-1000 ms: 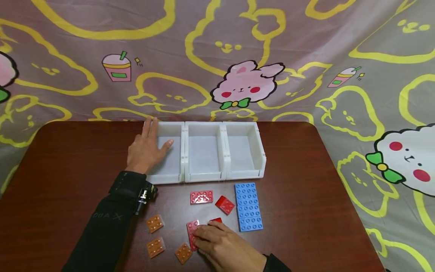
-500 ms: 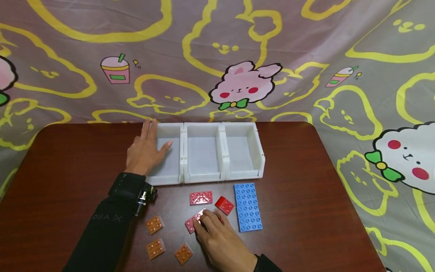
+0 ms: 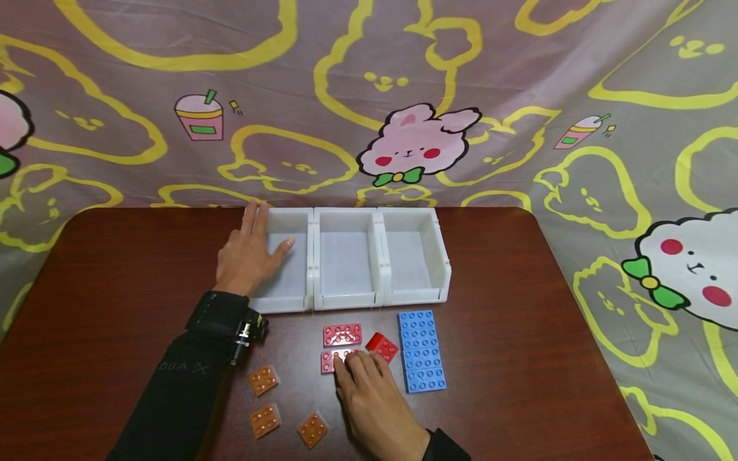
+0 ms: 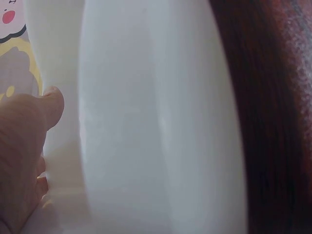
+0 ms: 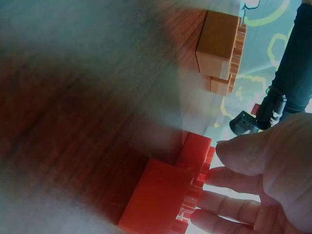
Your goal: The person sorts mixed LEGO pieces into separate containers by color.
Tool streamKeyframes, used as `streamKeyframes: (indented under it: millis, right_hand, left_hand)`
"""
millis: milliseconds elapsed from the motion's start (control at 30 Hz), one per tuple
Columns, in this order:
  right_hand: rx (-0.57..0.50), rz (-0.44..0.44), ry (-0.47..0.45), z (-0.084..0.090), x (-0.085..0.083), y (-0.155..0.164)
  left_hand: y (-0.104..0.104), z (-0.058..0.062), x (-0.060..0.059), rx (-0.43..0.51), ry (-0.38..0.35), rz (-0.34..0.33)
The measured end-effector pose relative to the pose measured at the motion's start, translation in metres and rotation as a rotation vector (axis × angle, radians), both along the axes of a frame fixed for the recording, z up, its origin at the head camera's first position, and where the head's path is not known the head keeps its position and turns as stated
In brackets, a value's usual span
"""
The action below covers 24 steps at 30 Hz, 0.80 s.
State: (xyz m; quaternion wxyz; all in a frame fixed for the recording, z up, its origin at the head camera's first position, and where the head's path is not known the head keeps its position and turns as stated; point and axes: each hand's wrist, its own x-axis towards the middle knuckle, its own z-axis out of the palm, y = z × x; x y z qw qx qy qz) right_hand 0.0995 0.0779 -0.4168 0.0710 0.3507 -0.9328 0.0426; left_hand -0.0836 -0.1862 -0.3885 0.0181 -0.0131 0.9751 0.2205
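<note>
My left hand (image 3: 245, 259) lies on the left white bin (image 3: 285, 301), fingers stretched along its outer side and thumb over the inside. In the left wrist view, the bin's pale wall (image 4: 122, 117) fills most of the frame. My right hand (image 3: 377, 397) touches a red eight-stud toy brick (image 3: 330, 363) lying crosswise just below another red brick (image 3: 342, 335). A shorter red brick (image 3: 382, 347) sits by its fingertips. In the right wrist view, fingertips rest at the studs of a near red brick (image 5: 156, 195), with another red brick (image 5: 194, 150) behind.
Two further white bins (image 3: 346, 298) join the left one in a row. Blue bricks (image 3: 422, 351) form a column at right. Three orange-brown bricks, one the front brick (image 3: 312, 429), lie at left. A patterned cloth (image 3: 300, 96) hangs behind the table (image 3: 507, 358).
My right hand has moved up and turned the red brick from lengthwise to crosswise, bringing it below the other red brick. The left hand has stayed on the bin.
</note>
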Motion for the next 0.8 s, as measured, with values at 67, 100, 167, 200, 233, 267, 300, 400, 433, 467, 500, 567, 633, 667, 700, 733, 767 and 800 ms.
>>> streamKeyframes:
  millis: [67,100,167,200,233,267,300,400,433,467,500,567,633,667,700,733,767,800]
  right_hand:
    - [-0.004,-0.009,0.015,-0.0014,-0.0009,-0.0005]
    - [-0.007,-0.012,0.025,-0.002,-0.0014,-0.0008]
    - [-0.009,-0.016,0.043,-0.0033,-0.0023,-0.001]
    - [-0.009,-0.018,0.051,-0.0037,-0.0027,-0.0011]
    - [-0.01,-0.017,0.06,-0.0038,-0.003,-0.0011]
    - [-0.012,-0.018,0.066,-0.0041,-0.0033,-0.0011]
    - [-0.014,-0.02,0.068,-0.0041,-0.0036,-0.001]
    - [-0.011,-0.028,0.056,-0.004,-0.004,-0.0006]
    - [-0.01,-0.03,0.05,-0.0039,-0.0042,-0.0005]
    - [-0.007,-0.034,0.041,-0.004,-0.0043,-0.0003]
    - [-0.002,-0.036,0.033,-0.0037,-0.0044,-0.0002]
    - [0.005,-0.038,0.023,-0.0035,-0.0046,-0.0001]
    - [0.005,-0.039,0.015,-0.0034,-0.0048,-0.0002]
    - [0.005,-0.039,0.013,-0.0033,-0.005,-0.0002]
    - [0.002,-0.039,0.01,-0.0032,-0.0051,-0.0003]
    - [-0.001,-0.039,0.005,-0.0031,-0.0052,-0.0003]
    - [-0.003,-0.039,0.002,-0.0028,-0.0052,-0.0002]
    - [-0.008,-0.039,-0.004,-0.0021,-0.0051,0.0001]
  left_hand:
    - [0.0002,-0.0007,-0.0005,-0.003,0.001,-0.001]
    - [0.0002,-0.001,-0.0006,-0.004,0.002,-0.001]
    - [0.0004,-0.0017,-0.001,-0.005,0.003,0.0]
    - [0.0002,-0.0021,-0.0013,-0.005,0.003,0.0]
    - [0.0001,-0.0023,-0.0014,-0.006,0.003,-0.001]
    - [0.0,-0.0025,-0.0014,-0.007,0.004,-0.001]
    - [-0.0002,-0.0027,-0.0014,-0.007,0.004,-0.002]
    - [-0.0007,-0.0033,-0.0015,-0.006,0.007,-0.005]
    - [-0.0008,-0.0033,-0.0015,-0.006,0.008,-0.006]
    - [-0.0009,-0.0034,-0.0016,-0.006,0.01,-0.007]
    - [-0.0009,-0.0033,-0.0016,-0.005,0.011,-0.008]
    - [-0.0008,-0.0028,-0.0016,-0.005,0.013,-0.009]
    - [-0.0007,-0.0023,-0.0015,-0.006,0.015,-0.01]
    - [-0.0008,-0.0021,-0.0014,-0.007,0.016,-0.01]
    - [-0.0008,-0.002,-0.0013,-0.007,0.015,-0.011]
    - [-0.0009,-0.002,-0.0011,-0.007,0.015,-0.011]
    - [-0.001,-0.002,-0.001,-0.006,0.014,-0.011]
    - [-0.0011,-0.002,-0.0008,-0.004,0.013,-0.011]
